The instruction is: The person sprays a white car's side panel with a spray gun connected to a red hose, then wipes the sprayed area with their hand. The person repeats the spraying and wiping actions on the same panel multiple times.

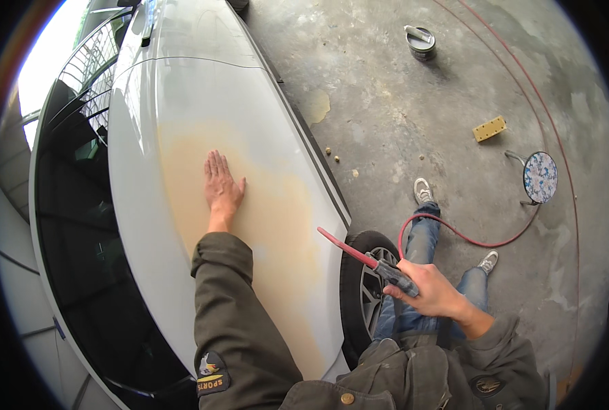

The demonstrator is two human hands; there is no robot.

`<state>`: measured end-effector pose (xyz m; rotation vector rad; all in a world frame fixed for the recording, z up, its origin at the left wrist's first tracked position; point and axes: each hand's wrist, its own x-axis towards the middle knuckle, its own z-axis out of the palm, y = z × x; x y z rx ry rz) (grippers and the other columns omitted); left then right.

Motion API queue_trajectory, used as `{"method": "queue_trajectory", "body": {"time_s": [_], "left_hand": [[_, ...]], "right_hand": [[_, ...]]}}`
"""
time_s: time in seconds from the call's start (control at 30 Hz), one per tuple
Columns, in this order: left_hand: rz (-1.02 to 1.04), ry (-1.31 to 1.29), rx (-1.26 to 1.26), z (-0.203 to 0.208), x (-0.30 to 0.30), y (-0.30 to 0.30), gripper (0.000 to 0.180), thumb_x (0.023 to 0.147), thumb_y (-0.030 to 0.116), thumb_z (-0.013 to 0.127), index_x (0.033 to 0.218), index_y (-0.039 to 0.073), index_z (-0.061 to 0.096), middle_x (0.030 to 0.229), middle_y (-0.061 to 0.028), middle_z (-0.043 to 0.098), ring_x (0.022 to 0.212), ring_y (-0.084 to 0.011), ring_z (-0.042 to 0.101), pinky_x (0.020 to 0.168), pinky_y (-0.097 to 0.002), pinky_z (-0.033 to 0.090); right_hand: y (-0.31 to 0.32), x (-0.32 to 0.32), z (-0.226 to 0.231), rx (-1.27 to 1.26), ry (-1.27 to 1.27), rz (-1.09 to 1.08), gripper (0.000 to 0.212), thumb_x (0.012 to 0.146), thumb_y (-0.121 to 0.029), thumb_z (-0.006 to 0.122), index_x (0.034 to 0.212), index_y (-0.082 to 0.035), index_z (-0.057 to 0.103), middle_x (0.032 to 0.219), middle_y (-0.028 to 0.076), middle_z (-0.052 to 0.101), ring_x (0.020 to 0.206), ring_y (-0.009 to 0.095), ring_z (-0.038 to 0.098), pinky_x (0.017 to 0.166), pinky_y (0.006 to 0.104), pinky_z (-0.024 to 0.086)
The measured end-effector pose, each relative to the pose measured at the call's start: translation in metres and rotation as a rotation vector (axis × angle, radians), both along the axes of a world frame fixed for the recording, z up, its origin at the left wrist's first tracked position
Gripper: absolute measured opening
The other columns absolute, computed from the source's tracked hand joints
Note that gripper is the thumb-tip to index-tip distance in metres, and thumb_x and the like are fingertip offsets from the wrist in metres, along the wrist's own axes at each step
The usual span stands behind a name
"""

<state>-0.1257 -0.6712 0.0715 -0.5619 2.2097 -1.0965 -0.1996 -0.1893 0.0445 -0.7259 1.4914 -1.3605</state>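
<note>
My left hand lies flat, fingers stretched, on a yellowish-tan patch in the side of a white car. The patch has soft, blurred edges that fade into the white and grey paint. In front of my body, my right hand is closed round the grey body of an air blow gun. Its long red nozzle points to the upper left, toward the car panel but apart from it. A red hose runs from the gun to the right.
The car's wheel sits close to my legs. On the concrete floor are a round-seated stool, a yellow block with holes and a dark can with a light-coloured object across its top. Another stretch of hose curves along the right.
</note>
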Motion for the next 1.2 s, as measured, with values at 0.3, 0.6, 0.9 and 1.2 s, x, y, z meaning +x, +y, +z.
{"method": "queue_trajectory", "body": {"time_s": [0.3, 0.6, 0.9, 1.2], "left_hand": [[0.005, 0.078, 0.068, 0.021, 0.138, 0.158, 0.083, 0.092, 0.054, 0.046, 0.150, 0.000, 0.023, 0.160, -0.0185, 0.010, 0.149, -0.0283, 0.004, 0.122, -0.0392, 0.002], [0.047, 0.124, 0.122, 0.028, 0.218, 0.240, 0.084, 0.091, 0.055, 0.047, 0.150, -0.001, 0.023, 0.160, -0.0181, 0.009, 0.149, -0.0283, 0.003, 0.122, -0.0402, 0.002], [0.007, -0.032, 0.056, -0.003, 0.123, 0.134, 0.083, 0.092, 0.056, 0.043, 0.150, -0.001, 0.023, 0.160, -0.0190, 0.011, 0.149, -0.0296, 0.004, 0.121, -0.0411, 0.002], [-0.048, -0.089, -0.035, -0.069, -0.019, -0.021, 0.081, 0.094, 0.054, 0.042, 0.149, -0.002, 0.025, 0.159, -0.0187, 0.017, 0.148, -0.0286, 0.012, 0.121, -0.0397, 0.005]], "right_hand": [[0.127, 0.069, 0.006, -0.083, 0.133, 0.083, 0.038, 0.088, -0.040, 0.068, 0.088, -0.004, 0.054, 0.071, 0.015, 0.058, 0.068, 0.039, 0.059, 0.059, 0.0435, 0.046], [0.172, 0.113, 0.008, -0.105, 0.193, 0.156, 0.043, 0.089, -0.044, 0.065, 0.087, -0.003, 0.053, 0.078, 0.017, 0.061, 0.073, 0.038, 0.062, 0.063, 0.0448, 0.047], [0.117, 0.090, -0.017, -0.014, 0.043, 0.077, 0.045, 0.089, -0.047, 0.064, 0.088, -0.003, 0.055, 0.075, 0.016, 0.060, 0.071, 0.038, 0.061, 0.062, 0.0438, 0.047], [-0.012, 0.056, -0.066, 0.084, -0.178, 0.061, 0.043, 0.089, -0.044, 0.066, 0.090, -0.003, 0.053, 0.074, 0.014, 0.058, 0.067, 0.033, 0.060, 0.061, 0.0408, 0.045]]}}
